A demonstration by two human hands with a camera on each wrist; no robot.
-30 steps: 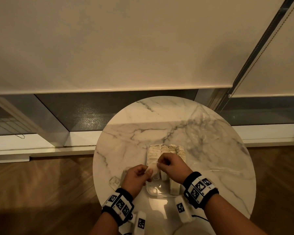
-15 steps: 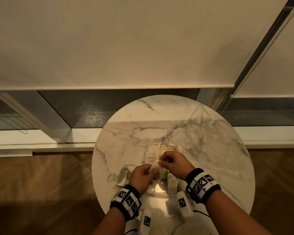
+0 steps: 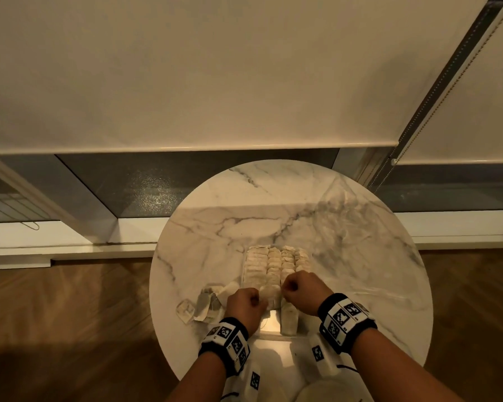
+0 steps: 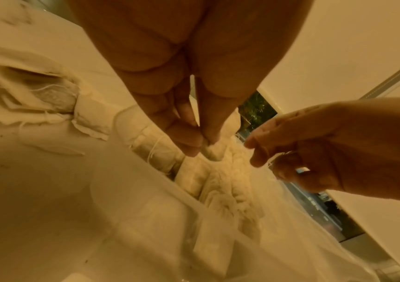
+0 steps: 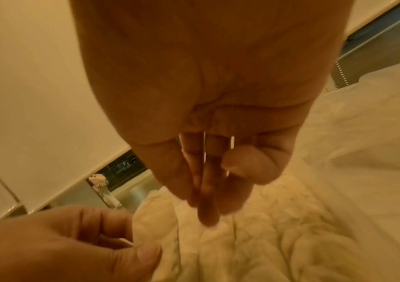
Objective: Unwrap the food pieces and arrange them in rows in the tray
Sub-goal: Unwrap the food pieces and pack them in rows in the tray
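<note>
Tray mostly filled in rows; left hand pinches a wrapped piece, right hand pinches its wrapper; near end unfilled.

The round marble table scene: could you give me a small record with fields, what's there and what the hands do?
surface: round white marble table
container: clear plastic tray, pale food pieces in rows at its far end
left of tray: crumpled empty wrappers
left hand: fingers pinch a pale wrapped piece
right hand: fingers curled at the same piece; grip unclear
</note>
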